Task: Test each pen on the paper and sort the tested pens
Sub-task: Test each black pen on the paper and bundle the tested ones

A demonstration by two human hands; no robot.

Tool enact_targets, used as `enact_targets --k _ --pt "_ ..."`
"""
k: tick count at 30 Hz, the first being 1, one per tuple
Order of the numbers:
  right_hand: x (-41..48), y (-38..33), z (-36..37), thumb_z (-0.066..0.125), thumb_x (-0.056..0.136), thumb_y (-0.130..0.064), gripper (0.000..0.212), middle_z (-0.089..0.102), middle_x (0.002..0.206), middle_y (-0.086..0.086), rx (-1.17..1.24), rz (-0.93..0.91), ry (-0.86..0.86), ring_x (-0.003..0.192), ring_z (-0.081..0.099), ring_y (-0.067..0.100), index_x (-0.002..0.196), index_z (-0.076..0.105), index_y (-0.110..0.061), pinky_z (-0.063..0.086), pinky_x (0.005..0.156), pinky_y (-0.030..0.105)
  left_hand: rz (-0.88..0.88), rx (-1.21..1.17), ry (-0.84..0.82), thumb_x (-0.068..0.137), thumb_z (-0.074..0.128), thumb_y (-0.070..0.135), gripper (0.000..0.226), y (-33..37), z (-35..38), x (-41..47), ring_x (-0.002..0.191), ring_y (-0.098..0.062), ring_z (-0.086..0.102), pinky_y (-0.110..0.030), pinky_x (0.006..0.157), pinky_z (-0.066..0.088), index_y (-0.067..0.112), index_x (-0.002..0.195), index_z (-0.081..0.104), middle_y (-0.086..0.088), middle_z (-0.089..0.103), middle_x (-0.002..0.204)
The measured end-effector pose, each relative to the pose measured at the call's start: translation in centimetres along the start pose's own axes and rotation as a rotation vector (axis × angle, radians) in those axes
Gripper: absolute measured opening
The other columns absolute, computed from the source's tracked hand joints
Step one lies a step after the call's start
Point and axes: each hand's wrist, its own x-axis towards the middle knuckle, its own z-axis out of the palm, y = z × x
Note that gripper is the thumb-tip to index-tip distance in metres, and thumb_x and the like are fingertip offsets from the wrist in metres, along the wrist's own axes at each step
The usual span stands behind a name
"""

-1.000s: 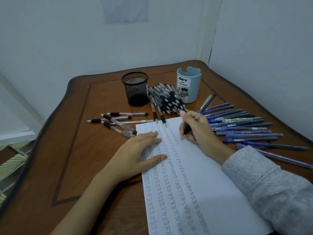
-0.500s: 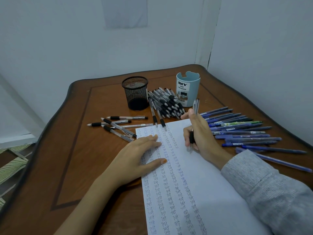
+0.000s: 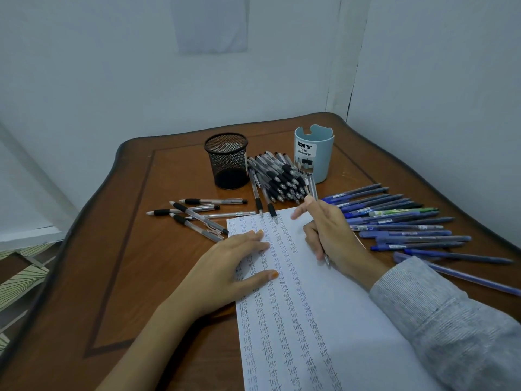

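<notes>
A white sheet of paper covered in columns of the word "test" lies on the wooden table. My left hand rests flat on the sheet's upper left part. My right hand grips a clear black-grip pen upright over the paper's top right, its tip near the sheet below my fingers. A pile of black pens lies behind the paper. Several black pens lie loose at the left. A row of blue pens lies at the right.
A black mesh cup and a light blue desk organizer cup stand at the back of the table. Walls close in behind and to the right. The table's left edge drops to a patterned floor.
My right hand has turned the pen from slanting right to nearly upright and shifted down the sheet a little. My left hand has stayed flat on the paper.
</notes>
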Motion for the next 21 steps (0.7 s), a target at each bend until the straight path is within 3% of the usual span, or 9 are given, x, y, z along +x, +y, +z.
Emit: enact_targets --k 3,5,9,15,21 --pt "0.08 -0.12 -0.1 0.038 0.103 -0.03 0.021 0.044 0.044 0.001 0.001 0.011 -0.037 0.032 0.034 0.008 0.117 0.047 -0.018 0.025 0.031 0.016 -0.003 -0.004 0.001 0.079 0.038 0.078 0.072 0.05 -0.03 -0.01 0.135 0.012 0.025 -0.015 0.11 0.022 0.037 0.137 0.048 0.022 0.033 0.149" --pt "0.22 -0.18 -0.16 0.041 0.102 -0.027 0.022 0.05 0.051 0.001 0.007 0.017 -0.042 0.034 0.036 0.008 0.122 0.039 -0.019 0.026 0.032 0.016 -0.004 -0.001 -0.006 0.078 0.037 0.079 0.072 0.08 -0.05 0.01 0.135 0.011 0.025 -0.017 0.111 0.023 0.037 0.137 0.048 0.022 0.033 0.149" --pt "0.29 -0.1 -0.19 0.05 0.098 -0.022 0.018 0.046 0.05 0.004 0.044 0.005 -0.027 0.038 0.036 0.006 0.111 0.037 -0.02 0.031 0.038 0.013 -0.012 -0.001 -0.014 0.078 0.036 0.08 0.073 0.12 -0.09 0.0 0.136 0.01 0.025 -0.024 0.114 0.026 0.038 0.137 0.046 0.023 0.032 0.15" --pt "0.18 -0.03 -0.45 0.057 0.094 -0.02 0.019 0.045 0.049 0.006 0.091 -0.013 -0.047 0.037 0.037 0.007 0.099 0.038 -0.021 0.031 0.037 0.013 -0.012 0.002 -0.015 0.077 0.036 0.08 0.073 0.13 -0.11 0.02 0.135 0.012 0.023 -0.018 0.112 0.022 0.039 0.137 0.046 0.024 0.031 0.149" --pt "0.31 0.0 -0.13 0.06 0.081 -0.044 0.035 0.042 0.043 -0.002 0.07 0.01 -0.079 0.038 0.03 0.011 0.104 0.042 -0.024 0.026 0.037 0.021 -0.011 0.001 -0.015 0.077 0.035 0.081 0.073 0.15 -0.12 -0.06 0.135 0.014 0.022 -0.016 0.111 0.021 0.039 0.137 0.045 0.025 0.03 0.149"
